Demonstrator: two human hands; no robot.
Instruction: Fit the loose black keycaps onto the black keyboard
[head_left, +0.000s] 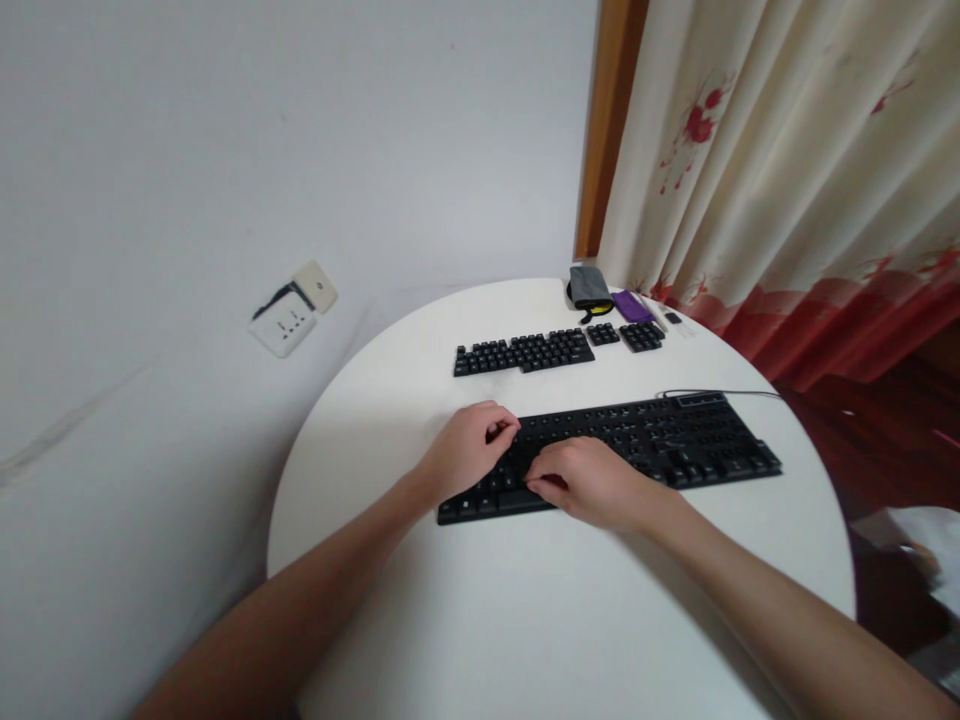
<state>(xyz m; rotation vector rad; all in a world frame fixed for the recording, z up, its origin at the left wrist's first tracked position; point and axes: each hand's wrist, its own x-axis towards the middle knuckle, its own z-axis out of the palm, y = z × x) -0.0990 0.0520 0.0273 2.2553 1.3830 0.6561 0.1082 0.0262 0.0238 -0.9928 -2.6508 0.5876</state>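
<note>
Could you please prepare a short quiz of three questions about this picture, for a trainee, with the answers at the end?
1. True or false: the left hand and the right hand are both at the black keyboard.
2. What colour is the flat item beside the grey pouch? (a) green (b) purple (c) orange
3. Which lies farther from the person: the black keyboard or the loose key caps?

Key: 1. True. 2. (b). 3. The loose key caps.

The keyboard looks matt plastic, the curtain cloth.
</note>
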